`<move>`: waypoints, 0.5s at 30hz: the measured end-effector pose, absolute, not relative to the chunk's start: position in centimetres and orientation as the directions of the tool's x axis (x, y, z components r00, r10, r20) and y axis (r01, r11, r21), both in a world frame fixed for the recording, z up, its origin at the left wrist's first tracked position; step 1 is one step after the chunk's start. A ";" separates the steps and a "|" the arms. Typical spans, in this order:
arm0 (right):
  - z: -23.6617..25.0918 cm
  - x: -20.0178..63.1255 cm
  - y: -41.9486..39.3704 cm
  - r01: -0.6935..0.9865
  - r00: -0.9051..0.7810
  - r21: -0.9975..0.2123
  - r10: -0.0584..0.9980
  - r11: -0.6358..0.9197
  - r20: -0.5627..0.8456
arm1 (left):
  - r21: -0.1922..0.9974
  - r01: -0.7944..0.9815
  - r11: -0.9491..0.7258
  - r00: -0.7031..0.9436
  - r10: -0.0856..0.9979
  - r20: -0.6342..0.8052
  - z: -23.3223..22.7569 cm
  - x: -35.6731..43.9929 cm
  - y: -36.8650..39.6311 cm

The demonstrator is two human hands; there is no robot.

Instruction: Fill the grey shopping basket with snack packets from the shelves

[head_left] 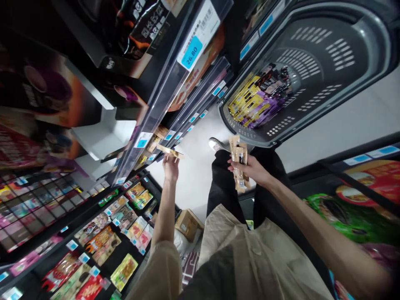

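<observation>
Both grips hold tan packets (239,160); dark basket (368,37) contains yellow and purple packs (258,102).

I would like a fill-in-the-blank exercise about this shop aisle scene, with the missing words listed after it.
1. The right hand holds a bundle of tan ____.
2. The left hand holds one tan packet near the ____.
3. The dark basket holds yellow and ____ packets.
4. The blue price label reads ____.

Missing words: packets; shelves; purple; 26.80

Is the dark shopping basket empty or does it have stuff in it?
Not empty. The shopping basket holds a pile of yellow and purple packets at one end; the rest of its perforated floor is bare.
</observation>
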State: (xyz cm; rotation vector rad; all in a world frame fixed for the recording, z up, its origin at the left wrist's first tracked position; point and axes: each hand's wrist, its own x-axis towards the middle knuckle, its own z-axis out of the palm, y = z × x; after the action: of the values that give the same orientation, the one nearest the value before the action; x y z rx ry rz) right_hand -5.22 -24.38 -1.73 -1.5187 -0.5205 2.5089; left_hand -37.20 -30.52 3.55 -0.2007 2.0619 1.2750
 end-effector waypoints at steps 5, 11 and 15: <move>-2.5 -3.5 -24.2 0.057 -0.402 -0.373 0.321 -0.926 -0.858 | 0.825 -0.386 0.413 -0.895 0.050 -0.444 3.7 -44.1 -28.2; -2.3 -2.4 -24.2 0.079 -0.372 -0.391 0.337 -0.917 -0.865 | 0.818 -0.383 0.430 -0.903 0.013 -0.430 1.7 -47.0 -24.7; -2.4 -2.5 -24.2 0.086 -0.385 -0.396 0.336 -0.914 -0.859 | 0.763 -0.404 0.504 -0.850 0.101 -0.517 1.5 -47.7 -24.4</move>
State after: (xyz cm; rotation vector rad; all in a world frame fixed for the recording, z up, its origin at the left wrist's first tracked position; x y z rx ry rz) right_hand -2.52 -24.24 -2.38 -1.6447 -0.5758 2.4255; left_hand -47.72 -24.36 1.46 -0.2483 2.2445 1.3275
